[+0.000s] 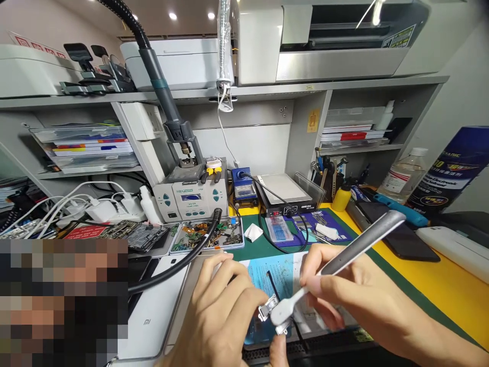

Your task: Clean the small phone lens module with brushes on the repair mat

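My left hand is curled at the bottom centre, its fingertips pinching a small shiny metal part. My right hand grips a long grey pen-shaped tool with a white flat tip. The tip presses against the metal part. Both hands hover over a blue work mat with a thin black cable lying on it.
A white phone lies at the left of my hands. Behind stand a hot-air rework station, a tray of small parts, a heating plate, a dark phone and bottles at the right. A pixelated patch covers the lower left.
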Motion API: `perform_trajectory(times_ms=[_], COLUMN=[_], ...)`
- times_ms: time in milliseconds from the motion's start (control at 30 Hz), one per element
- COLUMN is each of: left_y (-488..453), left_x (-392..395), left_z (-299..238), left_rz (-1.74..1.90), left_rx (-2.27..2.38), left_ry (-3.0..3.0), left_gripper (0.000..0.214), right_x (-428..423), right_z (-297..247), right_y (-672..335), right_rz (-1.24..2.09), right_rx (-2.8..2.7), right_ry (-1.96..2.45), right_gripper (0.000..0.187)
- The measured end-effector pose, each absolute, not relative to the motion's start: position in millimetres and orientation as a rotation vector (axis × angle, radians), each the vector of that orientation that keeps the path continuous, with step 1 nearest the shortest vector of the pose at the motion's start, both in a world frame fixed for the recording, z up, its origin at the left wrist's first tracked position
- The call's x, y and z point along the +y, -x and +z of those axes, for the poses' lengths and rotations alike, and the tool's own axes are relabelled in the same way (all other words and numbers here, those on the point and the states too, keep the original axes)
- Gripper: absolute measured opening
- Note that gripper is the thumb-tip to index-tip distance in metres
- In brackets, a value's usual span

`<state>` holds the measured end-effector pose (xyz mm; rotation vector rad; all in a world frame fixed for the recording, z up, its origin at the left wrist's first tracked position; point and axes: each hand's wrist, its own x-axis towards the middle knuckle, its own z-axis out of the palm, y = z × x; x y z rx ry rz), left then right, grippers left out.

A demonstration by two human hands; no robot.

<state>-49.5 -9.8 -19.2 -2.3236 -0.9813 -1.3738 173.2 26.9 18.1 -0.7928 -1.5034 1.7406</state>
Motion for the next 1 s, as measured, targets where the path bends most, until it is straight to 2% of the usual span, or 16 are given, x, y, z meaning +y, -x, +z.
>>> perform_trajectory(times_ms=[1000], left_y=[49.9], left_x=[-12.5], left_z=[-18.9], left_rz=[-1.43], left_rx=[-1.023], left_ry=[2.387], left_gripper=[0.008], right_x=[27.8], right_z=[19.6], right_y=[-172.4], right_rz=[1.719], right_rx=[-1.369], right_ry=[0.719], right_gripper=[0.021])
